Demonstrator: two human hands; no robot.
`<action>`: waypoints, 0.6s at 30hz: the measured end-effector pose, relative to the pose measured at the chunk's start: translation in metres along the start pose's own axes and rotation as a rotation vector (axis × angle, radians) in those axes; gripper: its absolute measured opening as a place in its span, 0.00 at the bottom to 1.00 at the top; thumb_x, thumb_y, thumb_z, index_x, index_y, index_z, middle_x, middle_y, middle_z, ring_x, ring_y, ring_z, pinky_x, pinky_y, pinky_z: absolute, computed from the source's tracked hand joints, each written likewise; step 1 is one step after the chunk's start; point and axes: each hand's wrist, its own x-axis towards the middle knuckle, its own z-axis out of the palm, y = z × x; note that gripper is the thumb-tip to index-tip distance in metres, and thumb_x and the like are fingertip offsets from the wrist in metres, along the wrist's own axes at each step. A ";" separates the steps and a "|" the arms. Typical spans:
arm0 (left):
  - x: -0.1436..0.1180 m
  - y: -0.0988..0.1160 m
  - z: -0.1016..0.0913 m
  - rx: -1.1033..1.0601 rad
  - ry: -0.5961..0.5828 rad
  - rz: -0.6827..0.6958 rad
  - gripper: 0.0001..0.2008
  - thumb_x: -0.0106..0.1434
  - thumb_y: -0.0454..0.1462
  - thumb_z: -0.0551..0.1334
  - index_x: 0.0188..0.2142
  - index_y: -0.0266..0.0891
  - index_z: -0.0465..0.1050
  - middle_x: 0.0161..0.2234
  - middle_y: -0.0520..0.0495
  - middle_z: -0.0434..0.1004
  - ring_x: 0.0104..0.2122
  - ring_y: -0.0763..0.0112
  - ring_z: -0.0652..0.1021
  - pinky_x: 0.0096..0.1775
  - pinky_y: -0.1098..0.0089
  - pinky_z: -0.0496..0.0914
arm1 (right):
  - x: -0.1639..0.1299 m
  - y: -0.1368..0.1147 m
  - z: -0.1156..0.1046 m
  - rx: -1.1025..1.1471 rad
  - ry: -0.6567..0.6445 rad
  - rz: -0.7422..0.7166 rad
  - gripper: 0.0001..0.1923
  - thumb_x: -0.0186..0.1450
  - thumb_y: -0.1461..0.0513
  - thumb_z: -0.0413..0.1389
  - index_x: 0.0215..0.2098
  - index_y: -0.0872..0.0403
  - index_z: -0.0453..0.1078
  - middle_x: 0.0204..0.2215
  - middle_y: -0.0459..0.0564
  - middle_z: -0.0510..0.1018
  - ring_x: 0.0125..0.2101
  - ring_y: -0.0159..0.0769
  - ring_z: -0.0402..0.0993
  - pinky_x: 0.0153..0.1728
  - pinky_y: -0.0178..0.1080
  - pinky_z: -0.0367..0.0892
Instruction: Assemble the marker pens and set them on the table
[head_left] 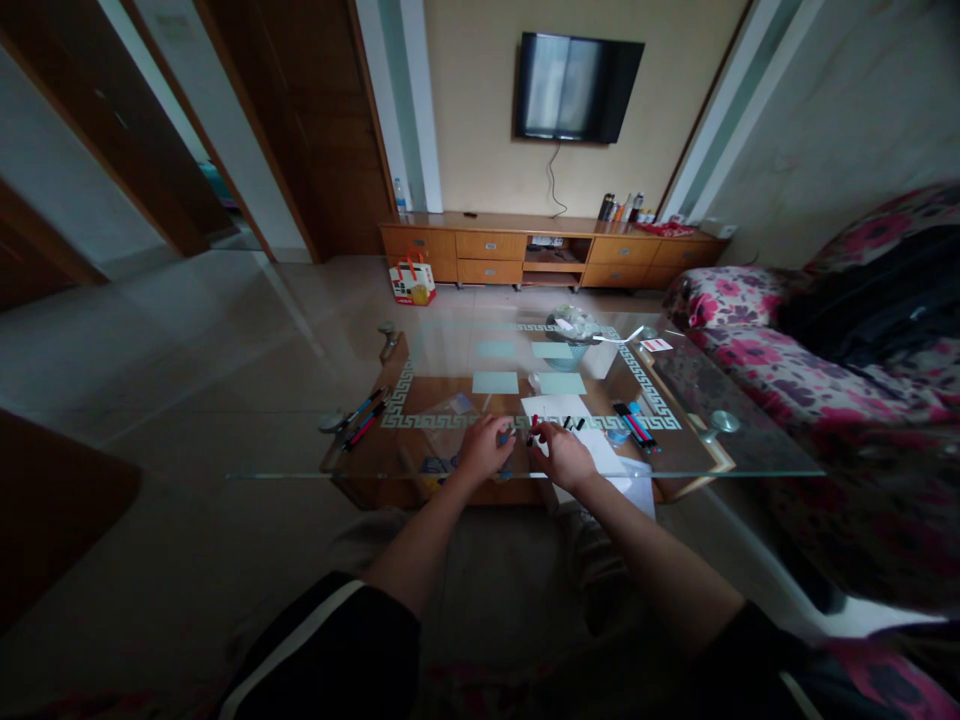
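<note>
Both my hands rest on a glass coffee table near its front edge. My left hand is curled around a small item with a blue tip; what it is I cannot tell. My right hand pinches a red pen at its fingertips. The two hands almost touch. White paper sheets lie under and beside my right hand. A few loose dark pens lie just beyond it.
A bunch of pens lies right of my hands, another bunch at the table's left corner. Pale cards and a basket sit farther back. A floral sofa runs along the right; a TV cabinet stands at the wall.
</note>
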 end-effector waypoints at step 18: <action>0.008 -0.008 0.006 0.145 0.076 0.035 0.10 0.64 0.31 0.58 0.42 0.40 0.76 0.40 0.46 0.79 0.42 0.66 0.77 0.49 0.66 0.69 | -0.017 0.000 0.046 0.261 0.346 0.303 0.12 0.64 0.58 0.52 0.37 0.57 0.74 0.30 0.54 0.79 0.30 0.39 0.74 0.34 0.38 0.64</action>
